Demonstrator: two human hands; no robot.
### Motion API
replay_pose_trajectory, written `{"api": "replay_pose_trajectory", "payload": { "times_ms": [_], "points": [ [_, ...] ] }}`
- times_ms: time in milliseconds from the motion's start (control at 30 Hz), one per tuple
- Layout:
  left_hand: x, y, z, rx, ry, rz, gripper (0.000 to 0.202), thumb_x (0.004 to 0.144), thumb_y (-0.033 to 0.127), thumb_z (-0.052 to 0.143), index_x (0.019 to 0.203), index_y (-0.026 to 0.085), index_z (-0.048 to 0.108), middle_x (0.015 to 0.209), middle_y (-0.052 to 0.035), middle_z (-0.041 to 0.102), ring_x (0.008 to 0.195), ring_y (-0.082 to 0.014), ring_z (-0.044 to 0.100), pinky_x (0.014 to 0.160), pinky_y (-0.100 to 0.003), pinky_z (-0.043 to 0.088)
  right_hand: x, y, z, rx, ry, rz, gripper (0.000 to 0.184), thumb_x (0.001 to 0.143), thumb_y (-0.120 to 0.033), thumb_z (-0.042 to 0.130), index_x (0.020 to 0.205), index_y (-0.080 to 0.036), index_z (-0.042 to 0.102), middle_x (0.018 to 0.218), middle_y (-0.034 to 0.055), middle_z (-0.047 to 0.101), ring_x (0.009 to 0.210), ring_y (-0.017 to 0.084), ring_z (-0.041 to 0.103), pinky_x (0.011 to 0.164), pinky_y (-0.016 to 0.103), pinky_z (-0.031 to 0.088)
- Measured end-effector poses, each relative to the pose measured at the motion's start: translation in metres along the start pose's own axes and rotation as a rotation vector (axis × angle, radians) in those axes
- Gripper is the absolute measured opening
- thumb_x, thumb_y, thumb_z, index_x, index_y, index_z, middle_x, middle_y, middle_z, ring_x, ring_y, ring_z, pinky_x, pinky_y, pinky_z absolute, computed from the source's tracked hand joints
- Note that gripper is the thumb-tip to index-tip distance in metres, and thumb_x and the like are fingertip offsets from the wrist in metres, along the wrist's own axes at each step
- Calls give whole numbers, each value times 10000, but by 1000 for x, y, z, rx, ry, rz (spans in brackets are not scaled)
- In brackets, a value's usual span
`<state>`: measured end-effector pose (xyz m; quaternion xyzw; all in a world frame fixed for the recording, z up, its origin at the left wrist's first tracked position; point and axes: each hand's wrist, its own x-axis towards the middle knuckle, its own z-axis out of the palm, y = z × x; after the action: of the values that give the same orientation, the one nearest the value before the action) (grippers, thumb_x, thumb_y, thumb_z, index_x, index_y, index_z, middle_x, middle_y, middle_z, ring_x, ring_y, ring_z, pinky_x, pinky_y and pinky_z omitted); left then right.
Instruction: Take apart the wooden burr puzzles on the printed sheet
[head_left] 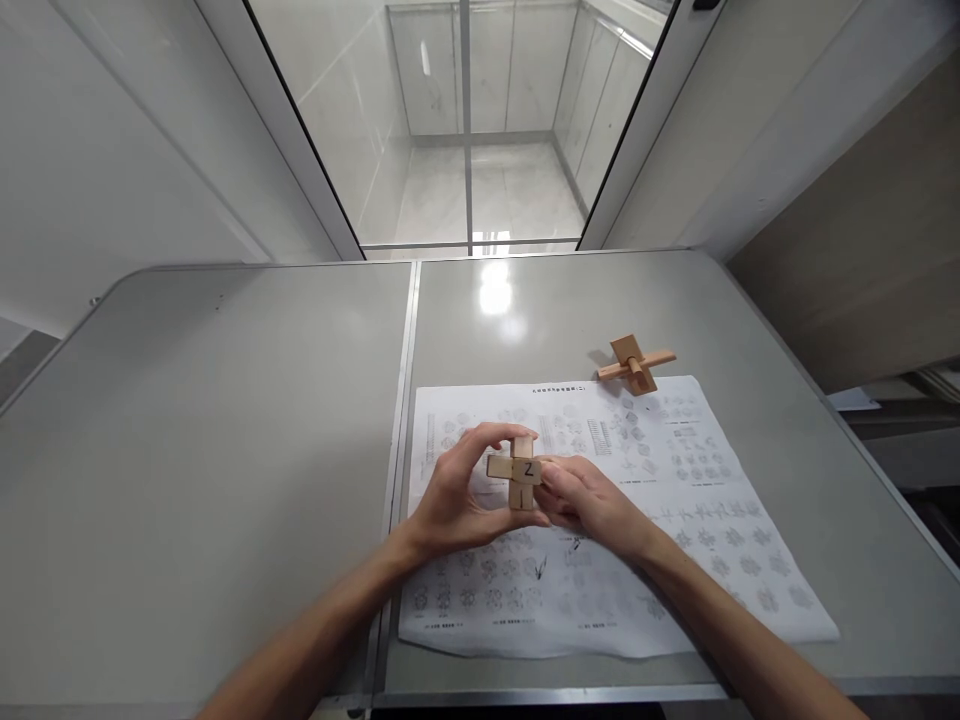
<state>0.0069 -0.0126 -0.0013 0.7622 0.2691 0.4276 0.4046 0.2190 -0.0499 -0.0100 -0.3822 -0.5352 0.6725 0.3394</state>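
A wooden cross-shaped puzzle (520, 471), with a handwritten "2" on one block, is held up over a printed sheet of diagrams (675, 520). My left hand (454, 495) curls round its left side, thumb and fingers pinching the blocks. My right hand (589, 500) grips it from the right, fingertips pressed on the wood. A second assembled wooden puzzle (636, 364) lies on the table just past the sheet's far edge, to the right.
Two grey tables (187, 420) meet at a metal seam (401, 400). A glass window wall (465, 130) stands behind the far edge. A wooden panel (862, 250) rises on the right, beyond the table's right edge.
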Motion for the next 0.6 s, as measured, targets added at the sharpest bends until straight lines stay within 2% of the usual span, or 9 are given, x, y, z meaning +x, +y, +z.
{"api": "replay_pose_trajectory", "payload": {
  "times_ms": [200, 333, 500, 600],
  "points": [
    [0, -2, -4, -4, -19, -56, 769, 742, 562, 968, 1346, 234, 622, 1218, -110, 761, 1073, -268, 734, 977, -411, 587, -2, -8, -1, -253, 18, -75, 541, 1138, -626, 364, 769, -234, 415, 694, -27, 442, 610, 142, 378, 608, 305, 357],
    [2, -2, -5, -44, -41, -97, 759, 746, 566, 962, 1336, 221, 633, 1212, -115, 761, 1068, -272, 743, 991, -416, 591, -2, -11, -3, -361, 10, -135, 453, 1160, -540, 356, 845, -228, 451, 782, -3, 502, 677, 162, 440, 660, 315, 391],
    [4, 2, -8, -166, -56, -209, 585, 849, 601, 865, 1227, 193, 683, 1113, -99, 781, 1002, -253, 758, 950, -392, 600, -2, -7, -4, -517, 54, -180, 296, 1154, -404, 397, 930, -229, 482, 811, 8, 533, 678, 174, 445, 648, 325, 375],
    [4, 5, -7, -182, -33, -261, 614, 814, 599, 896, 1234, 202, 689, 1140, -101, 779, 1033, -261, 754, 973, -399, 599, -3, -4, -6, -525, 67, -189, 268, 1147, -374, 401, 944, -230, 498, 807, 9, 545, 666, 174, 457, 639, 324, 382]
  ]
}}
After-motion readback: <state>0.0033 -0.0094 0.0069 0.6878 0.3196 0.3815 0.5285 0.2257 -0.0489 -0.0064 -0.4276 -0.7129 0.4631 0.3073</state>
